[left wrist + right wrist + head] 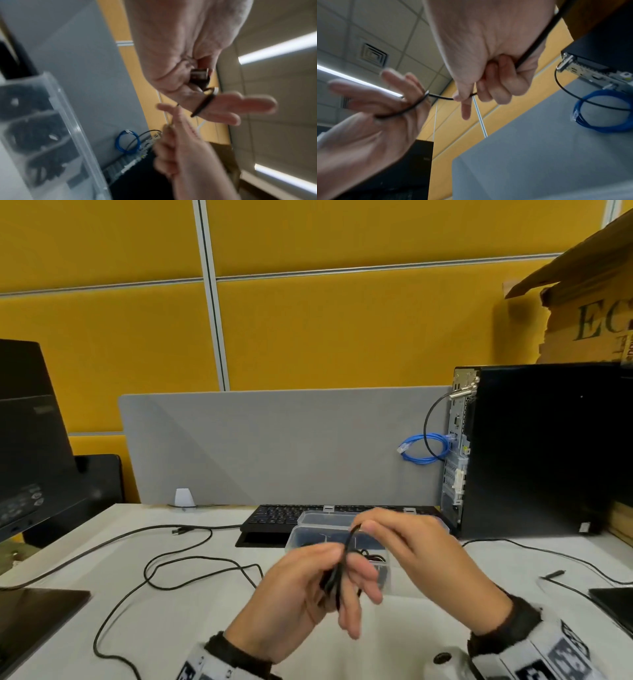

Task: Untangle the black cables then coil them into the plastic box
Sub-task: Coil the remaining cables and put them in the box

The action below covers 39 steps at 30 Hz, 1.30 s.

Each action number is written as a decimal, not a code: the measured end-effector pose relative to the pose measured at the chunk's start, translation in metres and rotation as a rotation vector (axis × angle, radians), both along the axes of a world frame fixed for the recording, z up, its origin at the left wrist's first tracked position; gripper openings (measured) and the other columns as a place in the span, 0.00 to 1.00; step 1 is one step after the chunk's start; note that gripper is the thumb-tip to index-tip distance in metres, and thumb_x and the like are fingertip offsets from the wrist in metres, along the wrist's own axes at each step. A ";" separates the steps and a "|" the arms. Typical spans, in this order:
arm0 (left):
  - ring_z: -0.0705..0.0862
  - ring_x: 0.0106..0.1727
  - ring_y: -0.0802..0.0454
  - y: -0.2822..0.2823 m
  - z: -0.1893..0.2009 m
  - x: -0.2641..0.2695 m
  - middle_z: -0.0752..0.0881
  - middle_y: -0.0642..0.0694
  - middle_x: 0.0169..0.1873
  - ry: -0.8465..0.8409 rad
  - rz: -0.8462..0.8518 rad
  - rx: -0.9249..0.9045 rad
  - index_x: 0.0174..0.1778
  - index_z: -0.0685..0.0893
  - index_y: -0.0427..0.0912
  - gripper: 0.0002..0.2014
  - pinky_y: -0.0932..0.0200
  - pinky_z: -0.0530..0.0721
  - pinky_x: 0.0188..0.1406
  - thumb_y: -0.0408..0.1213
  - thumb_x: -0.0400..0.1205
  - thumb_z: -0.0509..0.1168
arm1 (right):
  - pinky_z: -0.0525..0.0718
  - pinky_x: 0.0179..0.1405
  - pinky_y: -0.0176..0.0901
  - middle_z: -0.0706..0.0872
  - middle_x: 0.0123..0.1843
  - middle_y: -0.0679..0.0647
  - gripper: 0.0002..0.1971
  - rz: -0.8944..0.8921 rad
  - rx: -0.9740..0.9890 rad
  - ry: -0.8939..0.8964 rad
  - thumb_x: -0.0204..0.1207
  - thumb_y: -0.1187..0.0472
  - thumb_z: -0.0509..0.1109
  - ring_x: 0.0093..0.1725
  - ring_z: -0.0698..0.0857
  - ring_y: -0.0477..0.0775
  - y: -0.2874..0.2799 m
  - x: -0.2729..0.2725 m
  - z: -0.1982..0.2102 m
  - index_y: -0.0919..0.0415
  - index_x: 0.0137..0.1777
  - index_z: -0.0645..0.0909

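Observation:
Above the white desk (205, 628) my left hand (342, 583) keeps a thin black cable (344, 559) wound round its nearly straight fingers. Its thumb pins the cable's plug (199, 75) against the hand (205, 88). My right hand (370, 529) pinches the same cable just beyond the loops (412, 108), thumb and forefinger closed on it (464, 96). A clear plastic box (301, 537) with black cables inside stands open behind the hands; its wall (68, 121) shows in the left wrist view. Another black cable (178, 563) lies looped across the desk on the left.
A black keyboard (281, 517) lies behind the box, before a grey divider (274, 446). A black computer tower (541, 446) with a blue cable coil (424, 448) stands at the right, and a monitor (27, 440) at the left. A further black cable (548, 553) crosses the desk's right side.

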<state>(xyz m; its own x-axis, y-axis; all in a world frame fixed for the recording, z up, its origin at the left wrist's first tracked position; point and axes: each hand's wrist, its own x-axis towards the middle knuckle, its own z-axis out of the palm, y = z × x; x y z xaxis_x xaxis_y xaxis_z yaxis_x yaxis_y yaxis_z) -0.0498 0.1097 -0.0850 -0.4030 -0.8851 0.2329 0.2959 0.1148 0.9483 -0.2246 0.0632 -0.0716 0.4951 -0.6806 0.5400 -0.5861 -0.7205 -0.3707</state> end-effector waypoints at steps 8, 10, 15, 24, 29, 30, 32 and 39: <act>0.89 0.47 0.54 -0.020 -0.014 0.021 0.90 0.43 0.48 -0.190 0.592 -0.200 0.56 0.80 0.39 0.12 0.66 0.84 0.48 0.26 0.85 0.53 | 0.71 0.37 0.34 0.80 0.39 0.44 0.11 0.260 0.326 0.436 0.84 0.52 0.55 0.33 0.71 0.39 0.033 0.038 -0.012 0.49 0.47 0.79; 0.88 0.42 0.60 -0.021 -0.020 0.023 0.90 0.47 0.42 -0.438 0.593 -0.233 0.50 0.82 0.42 0.11 0.68 0.82 0.47 0.27 0.85 0.54 | 0.74 0.40 0.40 0.75 0.33 0.42 0.10 0.167 0.231 0.320 0.83 0.50 0.55 0.33 0.71 0.41 0.031 0.028 0.000 0.45 0.44 0.76; 0.84 0.28 0.50 -0.011 -0.012 0.017 0.86 0.42 0.31 -0.251 0.232 -0.051 0.47 0.83 0.31 0.16 0.64 0.78 0.33 0.39 0.79 0.55 | 0.80 0.47 0.37 0.87 0.39 0.38 0.10 0.076 0.136 -0.172 0.79 0.53 0.63 0.44 0.84 0.39 0.004 0.003 0.012 0.42 0.38 0.82; 0.88 0.30 0.49 -0.006 -0.008 0.000 0.89 0.37 0.32 0.112 0.258 -0.020 0.41 0.89 0.33 0.15 0.63 0.84 0.31 0.39 0.80 0.61 | 0.79 0.59 0.46 0.86 0.58 0.45 0.13 0.130 0.342 0.227 0.84 0.49 0.53 0.54 0.83 0.44 0.000 0.019 -0.024 0.40 0.62 0.76; 0.90 0.50 0.43 -0.020 -0.020 0.006 0.90 0.35 0.46 0.111 0.453 -0.012 0.55 0.82 0.32 0.17 0.57 0.86 0.50 0.38 0.84 0.51 | 0.71 0.46 0.44 0.81 0.60 0.54 0.15 0.181 0.439 0.678 0.85 0.50 0.50 0.53 0.77 0.53 0.028 0.026 -0.010 0.52 0.60 0.76; 0.89 0.53 0.43 -0.022 -0.022 0.008 0.90 0.36 0.48 0.099 0.464 0.002 0.57 0.81 0.33 0.18 0.55 0.84 0.55 0.39 0.85 0.49 | 0.69 0.42 0.39 0.82 0.56 0.51 0.15 0.213 0.452 0.696 0.85 0.50 0.51 0.51 0.77 0.49 0.032 0.024 -0.005 0.52 0.59 0.78; 0.88 0.55 0.43 -0.024 -0.024 0.009 0.89 0.36 0.51 0.077 0.467 0.031 0.60 0.79 0.33 0.18 0.52 0.81 0.59 0.37 0.87 0.47 | 0.65 0.34 0.30 0.79 0.41 0.42 0.16 0.244 0.446 0.654 0.85 0.49 0.52 0.38 0.74 0.36 0.038 0.022 0.008 0.51 0.53 0.81; 0.82 0.34 0.61 -0.017 -0.027 0.005 0.90 0.50 0.34 -0.321 0.352 -0.127 0.54 0.83 0.36 0.17 0.72 0.75 0.36 0.40 0.84 0.52 | 0.77 0.37 0.37 0.83 0.32 0.39 0.13 -0.029 -0.035 0.040 0.74 0.38 0.60 0.37 0.80 0.39 0.021 0.009 0.015 0.39 0.36 0.82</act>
